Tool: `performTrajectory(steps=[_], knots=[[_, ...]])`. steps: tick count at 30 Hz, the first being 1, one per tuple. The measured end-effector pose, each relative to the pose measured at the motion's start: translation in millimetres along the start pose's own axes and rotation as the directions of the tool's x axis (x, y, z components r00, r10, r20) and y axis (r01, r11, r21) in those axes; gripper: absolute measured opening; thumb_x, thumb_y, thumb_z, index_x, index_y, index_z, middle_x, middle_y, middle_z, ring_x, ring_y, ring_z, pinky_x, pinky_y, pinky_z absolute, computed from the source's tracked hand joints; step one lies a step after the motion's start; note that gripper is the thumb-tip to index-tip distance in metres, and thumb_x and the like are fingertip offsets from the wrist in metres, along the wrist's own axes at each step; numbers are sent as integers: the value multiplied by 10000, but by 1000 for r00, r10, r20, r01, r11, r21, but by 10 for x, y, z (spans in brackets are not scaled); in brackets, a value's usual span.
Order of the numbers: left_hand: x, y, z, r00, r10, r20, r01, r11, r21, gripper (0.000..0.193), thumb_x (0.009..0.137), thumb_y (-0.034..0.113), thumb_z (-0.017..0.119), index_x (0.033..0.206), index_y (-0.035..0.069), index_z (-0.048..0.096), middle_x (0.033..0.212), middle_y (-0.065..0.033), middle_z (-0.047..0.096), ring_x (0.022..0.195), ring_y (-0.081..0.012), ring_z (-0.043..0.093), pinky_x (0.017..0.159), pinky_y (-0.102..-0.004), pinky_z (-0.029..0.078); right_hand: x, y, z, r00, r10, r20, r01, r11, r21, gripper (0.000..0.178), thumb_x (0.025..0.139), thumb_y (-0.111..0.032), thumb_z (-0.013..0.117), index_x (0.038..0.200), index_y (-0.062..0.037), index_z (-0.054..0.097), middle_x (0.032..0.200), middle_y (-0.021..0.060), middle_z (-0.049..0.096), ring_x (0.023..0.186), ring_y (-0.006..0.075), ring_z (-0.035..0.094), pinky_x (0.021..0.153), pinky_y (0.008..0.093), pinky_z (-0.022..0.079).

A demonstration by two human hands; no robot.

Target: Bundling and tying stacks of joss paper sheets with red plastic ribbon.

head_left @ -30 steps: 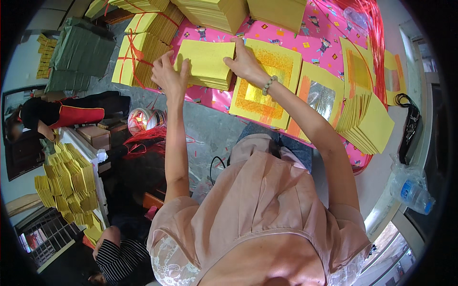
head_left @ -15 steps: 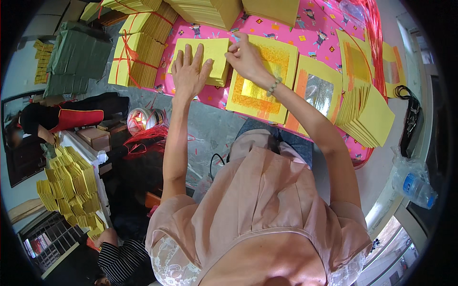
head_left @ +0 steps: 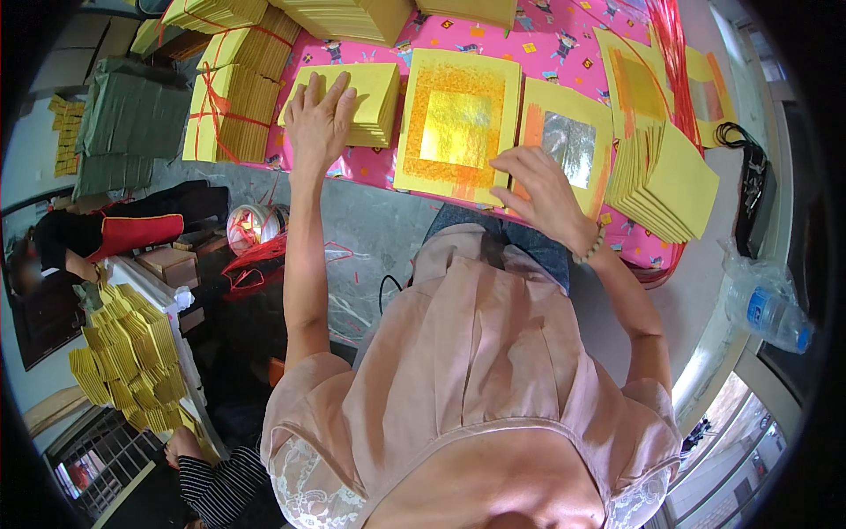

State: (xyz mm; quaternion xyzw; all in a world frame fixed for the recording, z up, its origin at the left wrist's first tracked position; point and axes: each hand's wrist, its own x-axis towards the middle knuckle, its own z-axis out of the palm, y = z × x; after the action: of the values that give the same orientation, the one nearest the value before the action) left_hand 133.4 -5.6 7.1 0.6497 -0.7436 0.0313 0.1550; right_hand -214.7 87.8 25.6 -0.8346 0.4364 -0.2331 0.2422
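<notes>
My left hand (head_left: 319, 119) lies flat with spread fingers on a stack of plain yellow paper (head_left: 374, 97) on the table. To the right of it is a yellow sheet of joss paper (head_left: 458, 128) with a gold foil square and an orange printed border. My right hand (head_left: 551, 194), a beaded bracelet at its wrist, is at this sheet's lower right corner. Its thumb and fingers are apart, and I see nothing held between them. Partly behind that hand is another sheet of joss paper (head_left: 568, 145) with a silver foil square and orange bands.
Tied yellow paper bundles (head_left: 233, 110) stand at the left of the pink patterned table (head_left: 480, 37). Fanned yellow paper (head_left: 665, 189) and red strings (head_left: 671, 62) are at the right. A plastic bottle (head_left: 775, 317) lies far right. Other people work at the left beside piled yellow bundles (head_left: 132, 353).
My right hand has moved from the plain stack's right edge down and right to the gold-foil sheet's lower corner, its fingers opening. My left hand stays on the plain stack. The whole view has shifted slightly.
</notes>
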Motion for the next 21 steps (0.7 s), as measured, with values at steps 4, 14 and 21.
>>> performTrajectory(steps=[4, 14, 21], knots=[[38, 32, -80, 999, 13, -44, -15, 999, -45, 478, 992, 502, 396, 1303, 213, 617, 1369, -201, 520, 1326, -406, 398, 1118, -541, 226, -169, 9, 67, 993, -120, -23, 116, 984, -137, 412, 868, -283, 663, 1174, -13, 604, 1168, 134, 593, 1187, 312, 519, 975, 395, 431], [104, 263, -380, 973, 139, -185, -151, 987, -52, 406, 991, 402, 469, 1248, 141, 643, 1280, -181, 577, 1240, -366, 471, 1084, -512, 276, -206, 93, 189, 984, -179, 17, 178, 962, -207, 421, 843, -291, 681, 1154, -18, 600, 1246, 148, 582, 1248, 306, 511, 991, 411, 447], [-330, 807, -485, 908, 419, -17, -373, 789, -489, 368, 844, 276, 714, 1173, 117, 665, 1152, -119, 613, 1057, -291, 573, 891, -395, 470, -165, 201, 178, 972, -233, 38, 236, 954, -183, 426, 833, -290, 692, 1155, -28, 596, 1225, 144, 600, 1211, 303, 546, 954, 402, 477]])
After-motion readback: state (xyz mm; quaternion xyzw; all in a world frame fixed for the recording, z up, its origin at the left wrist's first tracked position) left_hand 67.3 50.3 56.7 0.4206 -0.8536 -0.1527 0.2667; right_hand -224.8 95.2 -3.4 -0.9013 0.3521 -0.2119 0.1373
